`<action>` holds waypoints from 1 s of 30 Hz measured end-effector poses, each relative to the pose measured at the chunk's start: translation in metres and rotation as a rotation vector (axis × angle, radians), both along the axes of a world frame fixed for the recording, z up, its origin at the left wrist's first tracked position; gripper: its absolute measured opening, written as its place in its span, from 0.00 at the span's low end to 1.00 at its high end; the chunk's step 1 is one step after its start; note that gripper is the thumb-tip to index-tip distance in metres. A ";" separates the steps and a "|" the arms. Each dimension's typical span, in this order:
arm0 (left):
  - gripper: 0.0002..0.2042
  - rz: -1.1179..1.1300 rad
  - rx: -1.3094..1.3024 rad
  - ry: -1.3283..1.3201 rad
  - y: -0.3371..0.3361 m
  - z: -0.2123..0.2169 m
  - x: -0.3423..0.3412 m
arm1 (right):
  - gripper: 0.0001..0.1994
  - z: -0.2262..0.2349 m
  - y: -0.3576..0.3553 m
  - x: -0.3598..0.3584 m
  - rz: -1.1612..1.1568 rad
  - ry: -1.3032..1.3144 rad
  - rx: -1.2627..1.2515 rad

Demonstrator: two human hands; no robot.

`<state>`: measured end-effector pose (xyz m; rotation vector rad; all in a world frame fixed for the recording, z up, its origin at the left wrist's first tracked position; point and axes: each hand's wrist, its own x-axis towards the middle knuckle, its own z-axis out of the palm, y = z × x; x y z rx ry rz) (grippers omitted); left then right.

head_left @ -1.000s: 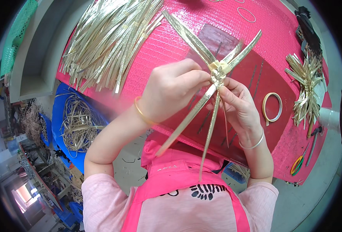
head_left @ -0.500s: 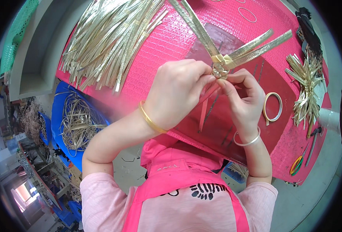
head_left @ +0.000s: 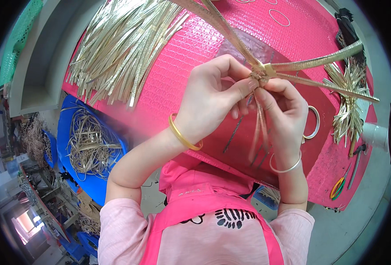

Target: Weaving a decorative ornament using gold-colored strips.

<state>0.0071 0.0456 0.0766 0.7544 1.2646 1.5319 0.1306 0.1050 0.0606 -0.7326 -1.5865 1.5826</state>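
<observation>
A woven knot of gold strips [head_left: 260,76] is pinched between my two hands above the dark red mat [head_left: 288,170]. My left hand [head_left: 219,90] grips the knot from its left, thumb and forefinger pressed together. From the right, my right hand [head_left: 284,104] pinches the knot's lower side. Long gold strips [head_left: 233,37] reach up and left from it, and two more gold strips [head_left: 319,62] spread to the right. Thinner strip ends [head_left: 260,128] hang below, between my hands. Bits of yellow tape [head_left: 269,69] wrap the strips beside the knot.
Cut gold strips [head_left: 124,48] lie heaped at the table's far left. A tape roll [head_left: 312,123], a gold bundle [head_left: 349,101], scissors [head_left: 338,187] and a hammer [head_left: 358,165] lie to the right. Tangled strips fill a blue bin [head_left: 65,132] at left.
The knot has shifted slightly right and turned in my fingers. The right-hand strips now swing lower and farther right. My left hand has changed its grip.
</observation>
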 end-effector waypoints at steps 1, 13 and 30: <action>0.09 -0.069 -0.052 0.023 -0.001 0.005 -0.001 | 0.05 0.000 0.005 0.002 0.046 0.064 -0.148; 0.11 -0.378 -0.298 -0.031 0.006 -0.002 -0.025 | 0.06 0.000 0.014 0.008 0.116 -0.089 -0.270; 0.06 0.067 0.185 1.264 0.000 -0.013 -0.015 | 0.09 0.000 0.042 0.004 0.621 -0.073 -0.630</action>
